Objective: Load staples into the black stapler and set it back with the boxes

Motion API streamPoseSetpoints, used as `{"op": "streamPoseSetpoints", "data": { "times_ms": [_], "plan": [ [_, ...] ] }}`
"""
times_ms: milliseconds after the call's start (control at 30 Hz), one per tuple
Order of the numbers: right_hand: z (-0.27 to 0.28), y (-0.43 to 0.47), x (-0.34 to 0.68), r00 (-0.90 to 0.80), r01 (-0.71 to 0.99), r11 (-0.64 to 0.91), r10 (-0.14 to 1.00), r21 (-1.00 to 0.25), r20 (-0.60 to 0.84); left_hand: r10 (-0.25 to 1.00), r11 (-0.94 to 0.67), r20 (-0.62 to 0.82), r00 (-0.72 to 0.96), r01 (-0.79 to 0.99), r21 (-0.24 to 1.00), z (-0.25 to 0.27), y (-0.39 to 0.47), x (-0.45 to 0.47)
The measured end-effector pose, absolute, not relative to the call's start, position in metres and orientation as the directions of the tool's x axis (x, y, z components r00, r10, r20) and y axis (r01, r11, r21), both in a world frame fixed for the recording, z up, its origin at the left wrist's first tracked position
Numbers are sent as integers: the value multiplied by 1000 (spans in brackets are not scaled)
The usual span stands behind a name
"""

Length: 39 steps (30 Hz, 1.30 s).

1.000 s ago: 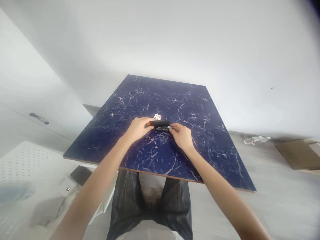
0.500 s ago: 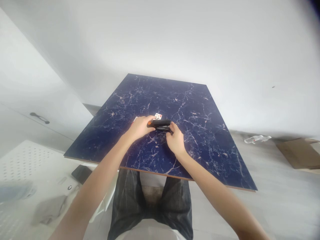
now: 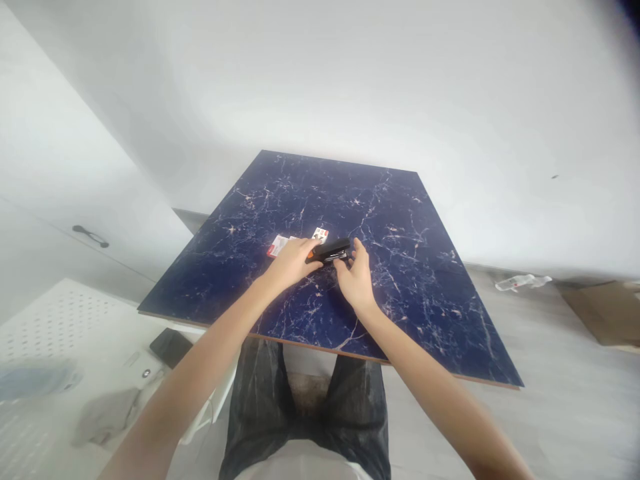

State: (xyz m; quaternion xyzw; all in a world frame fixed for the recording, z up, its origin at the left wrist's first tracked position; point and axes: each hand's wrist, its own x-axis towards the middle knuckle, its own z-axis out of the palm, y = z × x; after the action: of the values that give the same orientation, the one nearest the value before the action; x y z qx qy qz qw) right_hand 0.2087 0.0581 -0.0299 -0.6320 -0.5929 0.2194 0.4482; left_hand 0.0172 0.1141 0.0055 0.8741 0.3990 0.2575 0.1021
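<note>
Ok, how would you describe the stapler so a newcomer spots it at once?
Start at the dark blue, white-veined tabletop and go to its middle. There the left hand grips one end of the stapler, and the right hand curves near the other. It is black with an orange patch, unlike the flat white-and-red pieces near it.

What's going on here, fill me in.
A person's left hand grips a black stapler by its orange-marked end at a blue marble-patterned table. The right hand is open at the other end; contact is unclear. Red-and-white printed packaging shows to either side of the left hand.
</note>
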Motion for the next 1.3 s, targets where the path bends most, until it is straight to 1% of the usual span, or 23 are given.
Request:
{"op": "streamPoseSetpoints", "data": {
  "times_ms": [67, 133, 233, 300, 367, 467, 533, 633, 800, 900, 967, 1000, 1133, 1300],
  "plan": [
    [-27, 56, 208, 281, 505, 63, 931, -861, 233, 757, -652, 388, 526, 654, 385, 5, 100, 27],
    [-21, 56, 208, 299, 465, 39, 934, -884, 198, 760, -649, 392, 518, 638, 415, 7, 87, 36],
    [-9, 61, 212, 277, 465, 24, 945, -885, 171, 696, -710, 358, 622, 522, 473, 16, 83, 35],
    [-1, 68, 218, 242, 500, 26, 956, -866, 168, 637, -756, 339, 693, 473, 453, 21, 96, 24],
    [5, 76, 225, 202, 548, 31, 965, -836, 169, 690, -722, 339, 640, 567, 397, 24, 117, 7],
    [9, 87, 234, 203, 595, 20, 964, -804, 174, 765, -644, 240, 597, 699, 312, 23, 148, -18],
    [8, 92, 238, 218, 597, 8, 961, -802, 172, 797, -601, 149, 586, 741, 300, 22, 158, -33],
    [5, 95, 241, 209, 581, 4, 966, -814, 155, 781, -597, 43, 623, 724, 346, 25, 154, -51],
    [5, 93, 242, 193, 586, -16, 974, -810, 120, 732, -616, -27, 681, 678, 402, 36, 127, -54],
    [7, 91, 242, 194, 574, -25, 975, -819, 106, 701, -604, -120, 703, 674, 425, 44, 119, -50],
    [8, 91, 242, 185, 565, -22, 977, -825, 101, 700, -586, -154, 697, 684, 434, 49, 119, -53],
    [8, 91, 242, 180, 566, -18, 978, -824, 102, 706, -584, -144, 694, 684, 437, 52, 120, -54],
    [7, 92, 241, 164, 601, -12, 981, -799, 108, 742, -594, -13, 670, 668, 448, 58, 123, -52],
    [7, 91, 241, 155, 614, -2, 981, -789, 118, 669, -632, -49, 742, 602, 488, 49, 121, -27]
  ]
}}
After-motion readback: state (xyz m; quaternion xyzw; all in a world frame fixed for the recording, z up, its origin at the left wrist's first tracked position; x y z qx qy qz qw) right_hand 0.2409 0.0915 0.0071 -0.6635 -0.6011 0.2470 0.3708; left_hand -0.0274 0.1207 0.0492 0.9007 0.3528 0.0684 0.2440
